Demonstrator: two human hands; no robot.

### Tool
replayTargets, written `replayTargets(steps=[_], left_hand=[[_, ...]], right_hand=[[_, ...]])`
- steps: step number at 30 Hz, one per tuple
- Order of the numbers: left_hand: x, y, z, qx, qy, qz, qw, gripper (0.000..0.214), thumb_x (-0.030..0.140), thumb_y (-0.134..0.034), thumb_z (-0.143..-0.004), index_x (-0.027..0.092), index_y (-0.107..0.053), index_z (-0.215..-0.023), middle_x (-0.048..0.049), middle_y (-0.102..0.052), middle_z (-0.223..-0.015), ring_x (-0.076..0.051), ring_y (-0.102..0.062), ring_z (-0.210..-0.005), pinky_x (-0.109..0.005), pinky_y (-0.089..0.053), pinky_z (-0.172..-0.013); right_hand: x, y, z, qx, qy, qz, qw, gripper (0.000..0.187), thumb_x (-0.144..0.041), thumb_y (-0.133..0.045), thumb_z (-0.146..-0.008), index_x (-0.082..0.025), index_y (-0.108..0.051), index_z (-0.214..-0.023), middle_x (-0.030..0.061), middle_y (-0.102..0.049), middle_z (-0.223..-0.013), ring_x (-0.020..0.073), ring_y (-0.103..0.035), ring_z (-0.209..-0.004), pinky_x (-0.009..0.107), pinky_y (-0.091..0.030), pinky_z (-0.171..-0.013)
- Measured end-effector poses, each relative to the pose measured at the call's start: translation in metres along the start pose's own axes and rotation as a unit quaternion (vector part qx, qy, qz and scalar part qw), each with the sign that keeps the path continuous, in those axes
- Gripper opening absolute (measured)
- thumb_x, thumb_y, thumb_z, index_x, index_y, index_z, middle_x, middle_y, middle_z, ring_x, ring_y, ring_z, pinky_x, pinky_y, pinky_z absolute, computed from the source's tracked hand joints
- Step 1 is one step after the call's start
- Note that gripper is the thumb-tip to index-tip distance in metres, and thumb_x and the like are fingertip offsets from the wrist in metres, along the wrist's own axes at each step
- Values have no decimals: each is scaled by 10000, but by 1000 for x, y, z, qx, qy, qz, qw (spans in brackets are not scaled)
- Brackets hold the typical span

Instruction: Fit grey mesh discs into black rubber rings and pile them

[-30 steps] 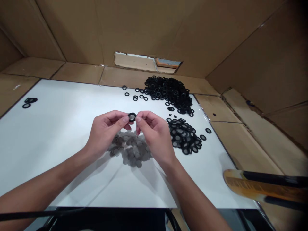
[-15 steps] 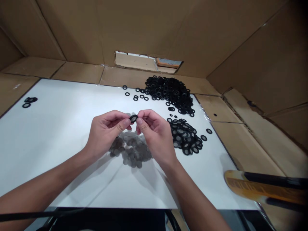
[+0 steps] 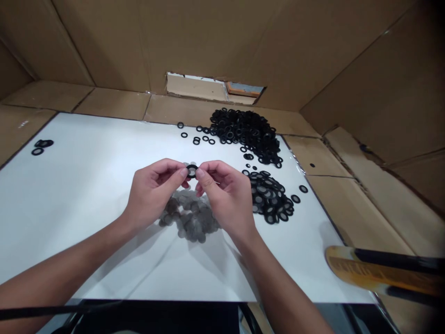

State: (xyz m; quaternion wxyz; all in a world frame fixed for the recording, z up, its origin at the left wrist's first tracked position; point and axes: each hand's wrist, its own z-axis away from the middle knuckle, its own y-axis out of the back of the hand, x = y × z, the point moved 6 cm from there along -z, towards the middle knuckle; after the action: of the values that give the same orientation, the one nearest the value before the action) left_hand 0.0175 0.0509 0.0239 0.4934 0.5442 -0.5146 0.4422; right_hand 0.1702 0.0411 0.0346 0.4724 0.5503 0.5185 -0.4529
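Note:
Between my two hands, above the middle of the white table, is a black rubber ring [image 3: 192, 176]. My left hand [image 3: 153, 190] pinches its left side with thumb and fingers, and my right hand [image 3: 227, 192] pinches its right side. Whether a grey disc sits inside the ring I cannot tell, since grey discs also show behind it. Below the hands lies a pile of small grey mesh-like discs [image 3: 196, 222], partly covered by both hands. Right of my right hand is a heap of black rings with grey centres [image 3: 273, 197].
A large heap of black rings [image 3: 243, 130] lies at the back right, with loose rings around it. A few rings [image 3: 43, 144] lie at the far left. Cardboard walls [image 3: 222, 41] enclose the white table [image 3: 86, 162]. A yellow-and-black object [image 3: 375, 269] juts in from the right.
The ring has tilted between my fingers, so its opening faces me more. Both hands keep nearly the same place and still pinch it.

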Motion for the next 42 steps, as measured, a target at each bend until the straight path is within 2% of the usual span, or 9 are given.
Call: replayTargets(steps=[10,17,22,27,33,38,42], left_hand=[[-2,-5,4,-9,-7,-30,999,185,366,-635,-906,192,-671,-856,-14,-712,-806,-147,-677,-727,-243,-545,-669],[-3,-6,4,-15,13,-1,1000,202,386,-636,-908,191,-656,-858,-17,-703,-794,-159,-683,-733,-246,-538,-660],[-3,-7,4,-23,15,8,1000,219,402,-653,-900,186,-672,-871,-15,-700,-751,-156,-679,-702,-254,-545,-678],[-4,-9,3,-31,19,20,999,206,386,-683,-880,182,-686,-905,-22,-707,-806,-156,-680,-740,-261,-556,-714],[-7,-10,3,-43,20,12,999,203,379,-673,-889,177,-687,-895,-19,-700,-787,-144,-667,-732,-246,-548,-707],[-8,-11,4,-49,17,1,999,186,370,-681,-881,184,-687,-892,-18,-700,-783,-146,-666,-727,-244,-542,-698],[-7,-11,5,-50,12,-3,999,192,371,-677,-878,181,-698,-887,-25,-712,-807,-151,-674,-737,-255,-547,-706]], right_hand=[[8,-12,8,7,-29,54,998,166,-309,-497,-954,-213,-512,-820,-14,-596,-777,122,-554,-691,255,-430,-620],[6,-10,8,16,-12,66,998,157,-312,-502,-958,-217,-507,-833,-8,-594,-787,127,-554,-685,267,-431,-619],[5,-5,4,14,2,73,997,163,-320,-587,-931,-205,-559,-818,-15,-604,-733,118,-540,-632,259,-425,-587],[4,-3,3,14,5,42,999,152,-281,-632,-906,-197,-592,-785,-29,-608,-680,111,-558,-608,247,-448,-590],[-1,-1,1,8,30,35,999,64,-264,-649,-883,-201,-639,-874,1,-667,-805,133,-614,-677,272,-503,-644],[-3,0,1,1,50,90,995,91,-258,-617,-905,-207,-623,-830,20,-661,-849,148,-607,-733,285,-499,-679],[1,-7,3,-20,49,134,990,139,-295,-504,-962,-216,-535,-852,24,-613,-861,153,-571,-739,291,-472,-663]])
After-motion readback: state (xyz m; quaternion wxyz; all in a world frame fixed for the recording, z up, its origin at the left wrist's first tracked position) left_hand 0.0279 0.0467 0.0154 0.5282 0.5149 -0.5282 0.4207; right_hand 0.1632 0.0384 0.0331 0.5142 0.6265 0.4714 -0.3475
